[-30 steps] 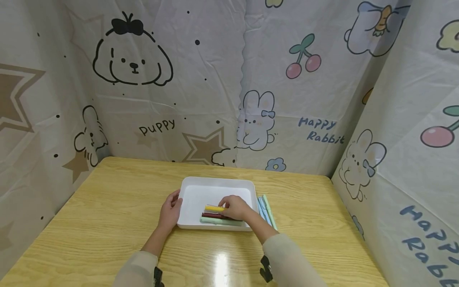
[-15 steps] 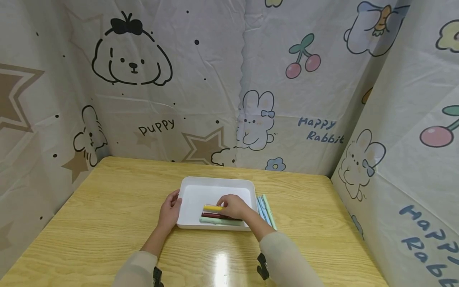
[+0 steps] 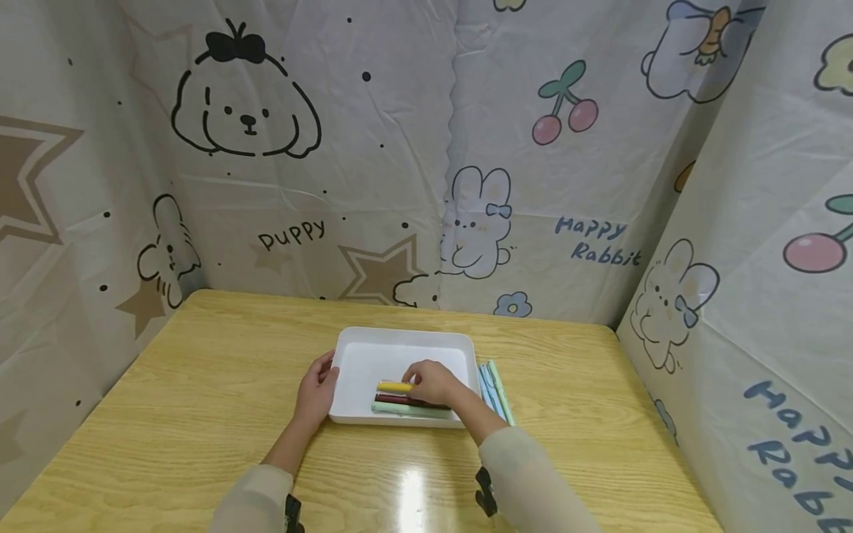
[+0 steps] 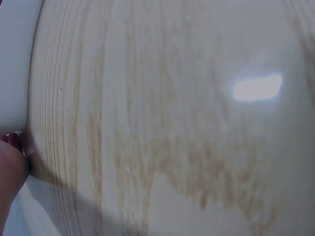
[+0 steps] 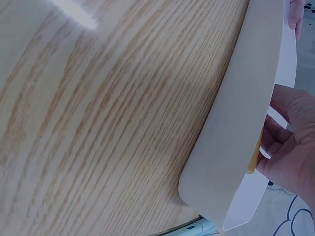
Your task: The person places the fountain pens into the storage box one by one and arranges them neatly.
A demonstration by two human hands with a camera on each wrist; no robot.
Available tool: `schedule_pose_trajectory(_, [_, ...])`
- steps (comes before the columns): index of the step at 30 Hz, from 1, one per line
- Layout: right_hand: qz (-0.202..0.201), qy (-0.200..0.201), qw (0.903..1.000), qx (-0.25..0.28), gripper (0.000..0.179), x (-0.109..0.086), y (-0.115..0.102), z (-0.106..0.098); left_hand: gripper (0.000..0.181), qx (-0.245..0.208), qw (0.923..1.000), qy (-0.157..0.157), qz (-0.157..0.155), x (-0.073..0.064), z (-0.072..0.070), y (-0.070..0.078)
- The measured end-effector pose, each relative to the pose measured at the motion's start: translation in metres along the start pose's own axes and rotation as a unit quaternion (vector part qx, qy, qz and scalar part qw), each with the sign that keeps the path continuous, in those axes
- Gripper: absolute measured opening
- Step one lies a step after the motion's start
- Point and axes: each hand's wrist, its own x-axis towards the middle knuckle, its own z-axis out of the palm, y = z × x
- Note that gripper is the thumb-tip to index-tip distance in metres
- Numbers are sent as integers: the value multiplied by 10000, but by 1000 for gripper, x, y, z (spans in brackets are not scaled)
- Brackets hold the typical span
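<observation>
A white tray [image 3: 360, 363] lies on the table. My left hand [image 3: 315, 394] holds its left end, thumb at the rim and fingers along the outer wall. Inside the tray, my right hand [image 3: 432, 383] pinches a yellow pen [image 3: 393, 386] near the front. Just in front of that pen lie a dark red pen [image 3: 393, 400] and a pale green pen [image 3: 406, 409], side by side, with the right hand partly above them. The right wrist view shows the fingers curled at the yellow pen [image 5: 254, 156], its lower part behind the tray wall [image 5: 231, 118].
Light blue pens [image 3: 490, 391] and a green pen [image 3: 501, 392] lie on the wooden table [image 3: 233, 370] against the tray's right side. Printed cloth [image 3: 373, 148] hangs behind the table and at both sides.
My right hand has shifted very slightly left with the yellow pen. The left hand, the tray and the other pens stay where they were.
</observation>
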Motion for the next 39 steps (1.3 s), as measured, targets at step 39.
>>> schedule_pose_trajectory(39, [62, -31, 9998, 207, 17, 3, 6, 7, 42, -55, 10000, 69, 28, -1, 1, 0])
